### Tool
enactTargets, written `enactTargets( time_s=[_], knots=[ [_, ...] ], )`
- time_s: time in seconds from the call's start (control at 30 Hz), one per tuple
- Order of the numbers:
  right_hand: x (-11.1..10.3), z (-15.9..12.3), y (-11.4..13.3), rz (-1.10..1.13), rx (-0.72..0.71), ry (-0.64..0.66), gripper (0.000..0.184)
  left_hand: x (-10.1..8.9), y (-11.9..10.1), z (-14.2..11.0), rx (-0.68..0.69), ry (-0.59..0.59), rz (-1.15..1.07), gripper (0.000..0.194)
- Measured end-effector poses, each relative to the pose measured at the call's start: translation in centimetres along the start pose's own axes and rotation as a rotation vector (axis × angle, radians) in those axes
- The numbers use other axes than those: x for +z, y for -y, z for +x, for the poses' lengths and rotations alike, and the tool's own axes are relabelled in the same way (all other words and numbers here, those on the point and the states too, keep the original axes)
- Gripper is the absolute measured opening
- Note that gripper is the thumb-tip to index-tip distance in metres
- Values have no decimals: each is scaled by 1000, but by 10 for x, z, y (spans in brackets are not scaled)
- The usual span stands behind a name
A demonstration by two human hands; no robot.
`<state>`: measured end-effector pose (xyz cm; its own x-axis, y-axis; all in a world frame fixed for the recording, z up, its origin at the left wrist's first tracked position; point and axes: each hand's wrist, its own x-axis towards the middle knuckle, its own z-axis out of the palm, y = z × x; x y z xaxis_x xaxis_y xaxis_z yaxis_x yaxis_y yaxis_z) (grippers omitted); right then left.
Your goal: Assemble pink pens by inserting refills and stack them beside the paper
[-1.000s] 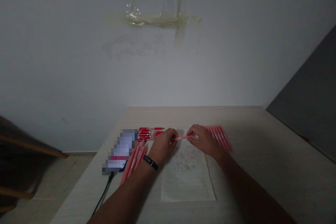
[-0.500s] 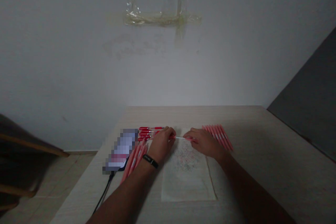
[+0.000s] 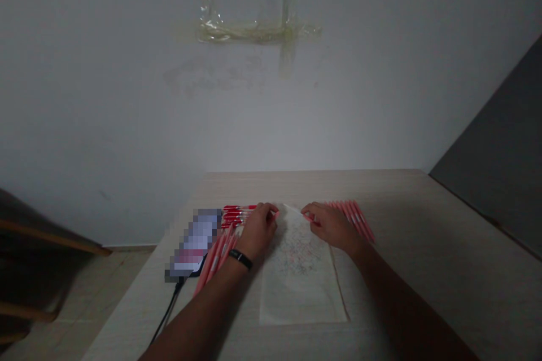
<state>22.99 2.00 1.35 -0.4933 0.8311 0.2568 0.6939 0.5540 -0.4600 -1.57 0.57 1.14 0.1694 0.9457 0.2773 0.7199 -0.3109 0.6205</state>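
Two hands, yours; one pen part per hand. Your left hand point(image 3: 259, 228) has its grip clamped on a short pink piece point(image 3: 276, 215), mostly hidden by fingers. Your right hand point(image 3: 332, 225) has its grip clamped on a pink barrel point(image 3: 310, 218) with one thin white rod point(image 3: 291, 208) out of its end. Both parts are over the far end of one pale sheet point(image 3: 302, 299), apart from each other.

Rod points away from you and left, long axis diagonal; left piece's axis too hidden to call. Right row of pink pens point(image 3: 359, 219): roughly eight, some behind your hand, slanting far-left to near-right. Red pens point(image 3: 232, 215), about four or five, lie crosswise; left pink bundle point(image 3: 217, 254) overlaps, can't count, runs near-left to far-right. One pixelated phone point(image 3: 197, 242), one black cable point(image 3: 165, 313), one wristband point(image 3: 240, 258).

Worktop point(image 3: 406, 276) is pale wood grain, against a grey wall point(image 3: 359, 84) with yellowed tape point(image 3: 245, 35). Tiled floor point(image 3: 101, 287) lower left.
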Motion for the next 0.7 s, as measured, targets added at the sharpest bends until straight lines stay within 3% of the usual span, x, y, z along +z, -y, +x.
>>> enactTargets(
  time_s=[0.7],
  knots=[
    [1, -3, 6, 35, 45, 17, 41, 4, -2, -4, -114, 160, 48, 30]
  ],
)
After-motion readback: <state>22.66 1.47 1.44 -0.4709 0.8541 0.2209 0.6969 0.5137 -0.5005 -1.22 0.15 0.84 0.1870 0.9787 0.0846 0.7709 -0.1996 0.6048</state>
